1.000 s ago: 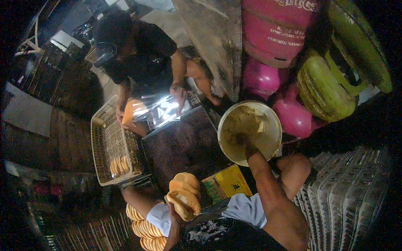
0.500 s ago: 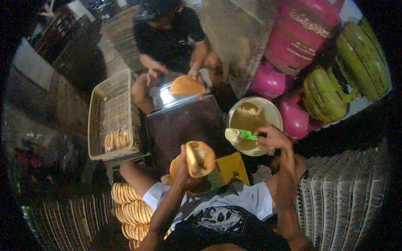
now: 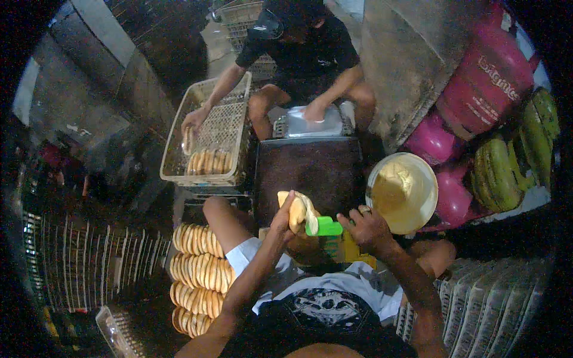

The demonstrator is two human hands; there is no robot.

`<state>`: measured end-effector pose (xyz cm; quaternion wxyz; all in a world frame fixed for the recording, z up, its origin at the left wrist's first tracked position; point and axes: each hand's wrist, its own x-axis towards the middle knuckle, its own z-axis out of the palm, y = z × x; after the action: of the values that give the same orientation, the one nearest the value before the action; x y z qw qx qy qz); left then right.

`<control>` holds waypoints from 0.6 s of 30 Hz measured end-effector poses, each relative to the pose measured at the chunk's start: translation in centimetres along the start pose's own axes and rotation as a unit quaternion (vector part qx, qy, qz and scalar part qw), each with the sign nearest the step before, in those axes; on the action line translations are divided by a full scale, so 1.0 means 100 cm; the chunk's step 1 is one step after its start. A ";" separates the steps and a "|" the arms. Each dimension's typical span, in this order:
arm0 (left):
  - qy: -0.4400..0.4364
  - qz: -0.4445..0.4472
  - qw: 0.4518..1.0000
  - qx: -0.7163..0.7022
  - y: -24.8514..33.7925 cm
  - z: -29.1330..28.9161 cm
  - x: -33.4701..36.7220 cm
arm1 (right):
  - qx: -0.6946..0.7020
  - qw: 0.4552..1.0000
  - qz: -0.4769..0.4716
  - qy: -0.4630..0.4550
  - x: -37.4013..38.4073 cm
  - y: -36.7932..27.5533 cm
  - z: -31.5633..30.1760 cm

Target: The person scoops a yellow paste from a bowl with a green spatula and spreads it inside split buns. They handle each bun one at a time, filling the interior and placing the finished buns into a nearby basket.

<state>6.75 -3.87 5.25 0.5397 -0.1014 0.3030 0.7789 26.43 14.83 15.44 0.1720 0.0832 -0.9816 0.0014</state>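
A round split bun (image 3: 296, 213) is held up by my left hand (image 3: 283, 218), its fingers wrapped round its left side. My right hand (image 3: 368, 228) grips a bright green spatula (image 3: 324, 226) by the handle, and its blade meets the open side of the bun. Pale cream shows along the bun's edge by the blade. To the right of my right hand stands a white tub (image 3: 432, 190) with pale yellow cream (image 3: 403, 179) inside.
A dark table (image 3: 307, 167) lies ahead. A co-worker's hand (image 3: 194, 122) holds a bun over a cream plastic crate (image 3: 243, 137) with packed buns; the other rests on clear plastic bags (image 3: 331, 122). Rows of buns (image 3: 200, 271) stand at my left, stacked trays (image 3: 495, 304) at my right, gas cylinders (image 3: 450, 203) beyond the tub.
My right hand has brought the spatula left from above the tub to the bun, its cream load now at the bun. The co-worker's bun has gone from the bags to the crate.
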 end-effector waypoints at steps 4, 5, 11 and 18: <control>0.061 0.029 0.997 0.023 0.007 -0.010 0.004 | 0.099 0.977 0.171 -0.077 -0.040 0.026 0.004; 0.063 0.046 0.997 0.023 0.009 -0.007 0.009 | 0.151 0.955 0.250 -0.050 -0.054 0.037 0.008; 0.076 0.263 0.902 0.334 0.023 -0.013 0.102 | 0.175 0.897 0.399 0.075 -0.120 0.076 0.052; -0.027 0.154 0.077 0.985 -0.040 -0.064 0.203 | 0.167 0.892 0.413 0.078 -0.133 0.084 0.051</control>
<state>1.28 9.16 -11.11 0.0297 0.5916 0.7911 -0.1526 35.60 25.15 6.34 0.2153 -0.3025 -0.8961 0.2430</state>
